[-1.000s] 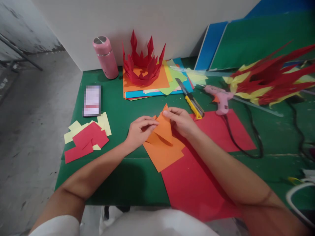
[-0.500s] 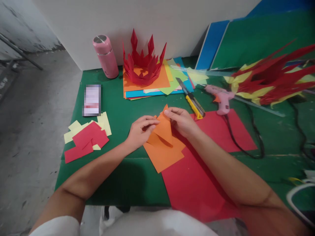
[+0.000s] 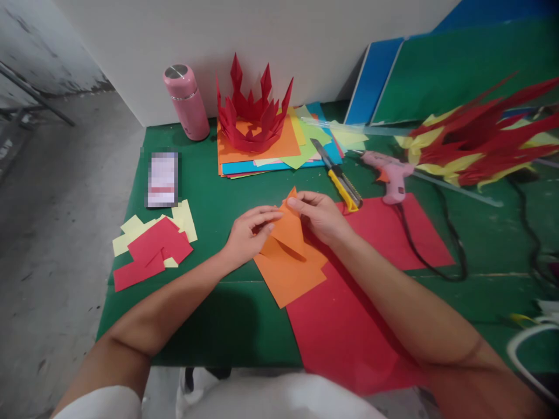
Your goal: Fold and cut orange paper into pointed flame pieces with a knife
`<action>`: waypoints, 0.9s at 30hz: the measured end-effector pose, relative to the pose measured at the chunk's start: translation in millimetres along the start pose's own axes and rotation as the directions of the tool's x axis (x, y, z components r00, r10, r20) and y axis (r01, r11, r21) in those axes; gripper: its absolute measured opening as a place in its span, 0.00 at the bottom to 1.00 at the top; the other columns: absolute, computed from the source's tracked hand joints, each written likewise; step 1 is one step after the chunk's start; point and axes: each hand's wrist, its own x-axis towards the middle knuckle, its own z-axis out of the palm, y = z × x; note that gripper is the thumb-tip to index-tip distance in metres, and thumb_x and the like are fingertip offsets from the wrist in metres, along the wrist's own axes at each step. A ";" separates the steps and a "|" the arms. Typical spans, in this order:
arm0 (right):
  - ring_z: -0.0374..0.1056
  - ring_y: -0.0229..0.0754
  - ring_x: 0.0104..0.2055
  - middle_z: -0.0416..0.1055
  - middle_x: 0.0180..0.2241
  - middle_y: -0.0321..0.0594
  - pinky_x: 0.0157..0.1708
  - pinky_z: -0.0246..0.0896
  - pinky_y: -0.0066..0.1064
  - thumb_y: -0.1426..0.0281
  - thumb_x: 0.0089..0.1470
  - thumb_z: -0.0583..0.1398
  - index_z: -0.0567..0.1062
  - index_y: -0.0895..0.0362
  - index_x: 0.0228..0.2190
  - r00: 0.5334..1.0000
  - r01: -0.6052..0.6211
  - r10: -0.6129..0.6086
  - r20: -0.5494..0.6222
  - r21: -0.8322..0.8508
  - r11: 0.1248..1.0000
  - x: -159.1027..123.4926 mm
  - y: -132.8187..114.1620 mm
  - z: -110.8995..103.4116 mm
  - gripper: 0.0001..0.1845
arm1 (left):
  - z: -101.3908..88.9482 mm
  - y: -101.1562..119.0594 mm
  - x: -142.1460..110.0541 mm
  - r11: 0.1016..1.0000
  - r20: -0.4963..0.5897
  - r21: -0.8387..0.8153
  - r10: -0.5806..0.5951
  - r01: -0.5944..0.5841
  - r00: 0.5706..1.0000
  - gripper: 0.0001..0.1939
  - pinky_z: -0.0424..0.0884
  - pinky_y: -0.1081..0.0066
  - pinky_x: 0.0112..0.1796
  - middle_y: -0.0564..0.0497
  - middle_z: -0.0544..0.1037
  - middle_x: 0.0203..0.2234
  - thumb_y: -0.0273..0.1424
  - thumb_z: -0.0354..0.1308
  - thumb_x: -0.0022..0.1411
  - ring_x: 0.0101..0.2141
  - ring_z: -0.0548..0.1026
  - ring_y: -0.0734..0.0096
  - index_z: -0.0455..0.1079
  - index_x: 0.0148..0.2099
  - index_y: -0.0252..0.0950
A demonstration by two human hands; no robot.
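Note:
Between my hands is a folded piece of orange paper (image 3: pixel 290 233), its pointed tip upward. My right hand (image 3: pixel 323 215) pinches it near the tip, thumb on the front face. My left hand (image 3: pixel 251 233) grips its left edge between thumb and fingers; part of that edge is hidden by the fingers. Below lie more orange paper sheets (image 3: pixel 288 285), overlapping a large red sheet (image 3: pixel 345 331). Another red sheet (image 3: pixel 402 233) lies to the right, beyond my right forearm.
A red paper crown (image 3: pixel 248 139) stands on stacked coloured paper (image 3: pixel 227 154). Nearby are a pink bottle (image 3: pixel 187 105), a phone (image 3: pixel 163 179), red and yellow scraps (image 3: pixel 152 244), a utility knife (image 3: pixel 343 186), a corded pink glue gun (image 3: pixel 393 174) and a red-yellow paper flame piece (image 3: pixel 476 139).
The view has shifted very slightly. My hands keep nearly the same hold on the folded orange paper, with the right fingers moved a touch near its tip.

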 end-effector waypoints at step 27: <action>0.58 0.34 0.22 0.67 0.19 0.31 0.25 0.55 0.30 0.51 0.32 0.75 0.79 0.52 0.21 1.000 0.020 -0.019 -0.010 0.020 1.000 -2.5 -2.0 2.7 0.21 | 0.1 -1.6 -0.2 1.000 0.050 -0.010 -0.003 0.004 0.999 0.22 0.72 0.75 0.31 0.46 0.78 0.48 0.21 0.54 0.62 0.37 0.76 0.72 0.77 0.53 0.44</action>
